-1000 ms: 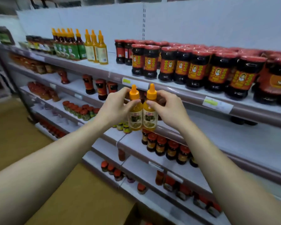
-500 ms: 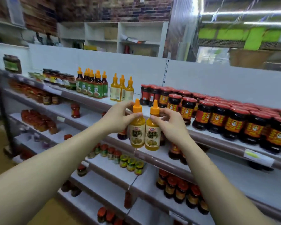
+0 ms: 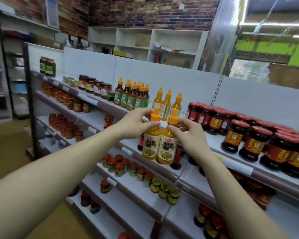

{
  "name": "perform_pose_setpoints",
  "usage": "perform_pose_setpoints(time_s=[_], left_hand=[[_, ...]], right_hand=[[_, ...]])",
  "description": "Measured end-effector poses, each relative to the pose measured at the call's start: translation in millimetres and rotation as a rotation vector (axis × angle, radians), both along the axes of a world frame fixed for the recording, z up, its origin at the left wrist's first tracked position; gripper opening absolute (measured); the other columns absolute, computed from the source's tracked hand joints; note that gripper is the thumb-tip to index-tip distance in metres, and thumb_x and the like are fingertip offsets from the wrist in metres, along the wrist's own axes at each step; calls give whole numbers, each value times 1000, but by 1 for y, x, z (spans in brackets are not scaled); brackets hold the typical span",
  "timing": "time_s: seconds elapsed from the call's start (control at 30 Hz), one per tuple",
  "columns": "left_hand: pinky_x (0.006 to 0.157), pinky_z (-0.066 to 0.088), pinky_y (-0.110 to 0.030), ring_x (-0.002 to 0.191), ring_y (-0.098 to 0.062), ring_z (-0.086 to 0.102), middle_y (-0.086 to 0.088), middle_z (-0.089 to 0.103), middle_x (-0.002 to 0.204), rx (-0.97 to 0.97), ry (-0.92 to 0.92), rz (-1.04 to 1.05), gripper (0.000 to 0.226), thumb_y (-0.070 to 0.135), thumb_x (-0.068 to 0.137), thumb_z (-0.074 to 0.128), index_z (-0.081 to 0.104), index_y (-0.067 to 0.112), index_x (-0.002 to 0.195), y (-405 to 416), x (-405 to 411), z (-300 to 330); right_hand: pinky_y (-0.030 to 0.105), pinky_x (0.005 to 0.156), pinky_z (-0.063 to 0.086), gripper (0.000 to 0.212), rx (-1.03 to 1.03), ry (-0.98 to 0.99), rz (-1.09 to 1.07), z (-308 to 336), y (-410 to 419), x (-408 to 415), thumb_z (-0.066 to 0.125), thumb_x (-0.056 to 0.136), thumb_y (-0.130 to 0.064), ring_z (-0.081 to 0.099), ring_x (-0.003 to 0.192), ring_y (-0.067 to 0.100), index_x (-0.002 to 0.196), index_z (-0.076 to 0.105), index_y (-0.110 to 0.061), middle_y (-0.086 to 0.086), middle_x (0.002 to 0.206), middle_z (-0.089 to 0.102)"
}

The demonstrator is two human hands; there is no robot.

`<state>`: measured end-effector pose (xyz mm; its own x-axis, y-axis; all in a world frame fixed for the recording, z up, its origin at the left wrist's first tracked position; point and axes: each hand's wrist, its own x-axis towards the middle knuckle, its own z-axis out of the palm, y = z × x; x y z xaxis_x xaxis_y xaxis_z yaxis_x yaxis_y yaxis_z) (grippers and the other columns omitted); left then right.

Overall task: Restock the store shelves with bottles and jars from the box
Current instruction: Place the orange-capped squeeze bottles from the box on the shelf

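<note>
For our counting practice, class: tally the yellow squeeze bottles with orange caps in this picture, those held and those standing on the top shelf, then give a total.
Held yellow bottles: 2, one in the left hand, one in the right hand
Shelved yellow bottles on the top shelf: 3
Total: 5

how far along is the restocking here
Done: three yellow bottles already stand on the top shelf, between the green-label bottles and the dark jars. In hand: the left hand and right hand each hold one more yellow bottle by the neck, not yet shelved. Left: placing these two; the box is out of view.
</note>
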<state>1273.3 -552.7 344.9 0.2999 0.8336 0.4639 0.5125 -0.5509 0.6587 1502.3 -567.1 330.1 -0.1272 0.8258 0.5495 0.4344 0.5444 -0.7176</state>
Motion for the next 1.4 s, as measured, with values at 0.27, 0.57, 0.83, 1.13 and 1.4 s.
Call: perform_pose_setpoints(time_s=[0.27, 0.57, 0.83, 1.13, 1.4], left_hand=[[87, 63, -45, 101, -14, 71, 8, 72, 111, -39, 6, 24, 25, 44, 95, 71, 69, 29, 114, 78, -31, 1], [76, 59, -30, 93, -5, 70, 14, 73, 104, 67, 117, 36, 25, 45, 96, 69, 71, 27, 113, 181, -42, 41], [77, 58, -29, 92, -8, 66, 10, 67, 104, 114, 190, -9, 34, 47, 92, 73, 64, 25, 117, 262, -49, 66], [64, 49, -22, 87, -12, 65, 3, 68, 107, 164, 235, -120, 37, 41, 91, 76, 64, 20, 120, 329, -53, 67], [74, 51, -36, 89, -23, 66, -3, 72, 92, 250, 292, -96, 28, 42, 90, 77, 69, 16, 90, 357, -56, 52]], right_hand=[[16, 69, 55, 16, -3, -2, -22, -5, 84, -31, 78, 93, -33, 71, 82, -1, 107, 77, -28, -10, 95, 79], [23, 72, 57, 17, 1, 57, -42, 28, 175, -45, 76, 95, -29, 73, 89, 6, 111, 77, -22, -6, 97, 78], [17, 71, 58, 11, 30, 53, -210, 42, 229, -62, 76, 95, -30, 72, 82, -1, 106, 74, -28, -10, 94, 77], [19, 71, 58, 13, -3, 25, -415, 39, 264, -86, 76, 96, -29, 75, 85, 4, 107, 76, -23, -5, 95, 79], [28, 80, 61, 18, -38, 7, -518, 24, 286, -96, 76, 95, -33, 75, 93, 10, 109, 76, -22, -6, 98, 78]])
